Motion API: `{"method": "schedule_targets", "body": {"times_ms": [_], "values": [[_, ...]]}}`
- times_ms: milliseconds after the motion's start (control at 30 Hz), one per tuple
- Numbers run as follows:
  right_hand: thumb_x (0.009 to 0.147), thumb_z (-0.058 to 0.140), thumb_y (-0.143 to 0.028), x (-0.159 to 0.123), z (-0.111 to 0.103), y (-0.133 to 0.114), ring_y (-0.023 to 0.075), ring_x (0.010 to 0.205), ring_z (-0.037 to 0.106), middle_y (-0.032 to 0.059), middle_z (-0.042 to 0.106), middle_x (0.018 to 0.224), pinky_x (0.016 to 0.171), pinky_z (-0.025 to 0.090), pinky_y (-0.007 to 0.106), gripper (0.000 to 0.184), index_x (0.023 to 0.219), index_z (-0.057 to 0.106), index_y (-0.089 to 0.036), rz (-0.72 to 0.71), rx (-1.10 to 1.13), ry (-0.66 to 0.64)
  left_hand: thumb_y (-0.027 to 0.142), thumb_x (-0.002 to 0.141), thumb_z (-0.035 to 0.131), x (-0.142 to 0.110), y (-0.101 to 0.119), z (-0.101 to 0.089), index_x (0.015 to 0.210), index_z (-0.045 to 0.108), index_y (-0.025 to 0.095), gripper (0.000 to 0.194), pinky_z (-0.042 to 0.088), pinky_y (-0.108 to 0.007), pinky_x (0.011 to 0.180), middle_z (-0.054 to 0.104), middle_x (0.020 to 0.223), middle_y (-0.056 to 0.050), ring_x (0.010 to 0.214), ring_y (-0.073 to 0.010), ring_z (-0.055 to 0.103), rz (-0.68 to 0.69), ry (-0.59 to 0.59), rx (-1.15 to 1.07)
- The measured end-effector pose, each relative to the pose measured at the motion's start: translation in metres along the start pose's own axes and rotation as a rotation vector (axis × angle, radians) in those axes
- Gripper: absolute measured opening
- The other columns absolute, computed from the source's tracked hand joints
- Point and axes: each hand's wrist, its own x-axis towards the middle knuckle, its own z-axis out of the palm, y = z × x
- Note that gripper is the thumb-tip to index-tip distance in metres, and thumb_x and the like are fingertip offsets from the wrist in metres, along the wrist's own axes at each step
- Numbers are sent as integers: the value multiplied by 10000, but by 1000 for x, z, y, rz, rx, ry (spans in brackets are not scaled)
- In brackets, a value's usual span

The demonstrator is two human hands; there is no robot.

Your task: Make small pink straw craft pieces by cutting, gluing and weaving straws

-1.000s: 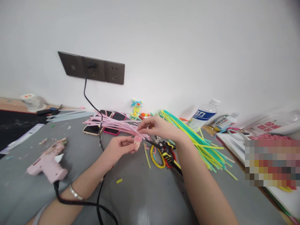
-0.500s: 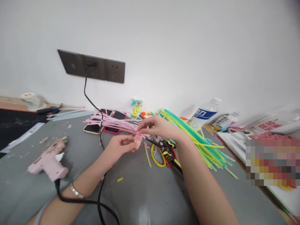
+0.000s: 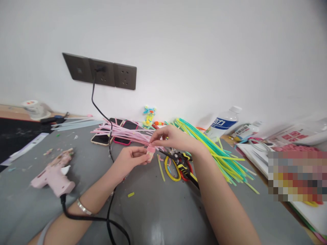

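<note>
A small pink and cream piece (image 3: 150,153) is held up over the middle of the table; its exact kind is too small to make out. My left hand (image 3: 135,157) pinches its lower part from the left between thumb and fingers. From above, my right hand (image 3: 167,137) has its bent fingertips closed on the pink upper end. Just behind lies a bundle of pink plastic strips (image 3: 122,132). Right of the piece, black and yellow wire strippers (image 3: 182,161) rest over yellow-and-red-handled scissors (image 3: 172,176).
A pink hot glue gun (image 3: 53,180) lies at left, its black cable (image 3: 109,204) crossing my left forearm. Phones (image 3: 102,139) sit under the pink strips. Green and yellow strips (image 3: 217,156), a water bottle (image 3: 222,122) and a small colourful figure (image 3: 149,117) are near the wall.
Almost nothing differs. Both hands stay on the small piece, with at most a tiny shift of the fingers and of the view.
</note>
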Motion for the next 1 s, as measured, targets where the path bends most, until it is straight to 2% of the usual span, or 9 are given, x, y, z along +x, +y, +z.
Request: {"method": "schedule_targets", "body": {"times_ms": [667,1000], "values": [[837,646,-237,0,2,3,134,693,590,11,702,756,632,421,245,125,859,748,-168,-39,-31,29,373,613,848,-1,1,0,856,765,132,352,537,-244,712,761,752,-47,721,-149,670,-9,23,22],[836,647,-241,1,3,1,119,645,564,2,679,721,601,406,241,125,857,738,-157,-5,-11,14,384,628,835,-1,2,1,877,763,124,367,549,-292,738,766,787,-71,755,-188,696,9,29,48]]}}
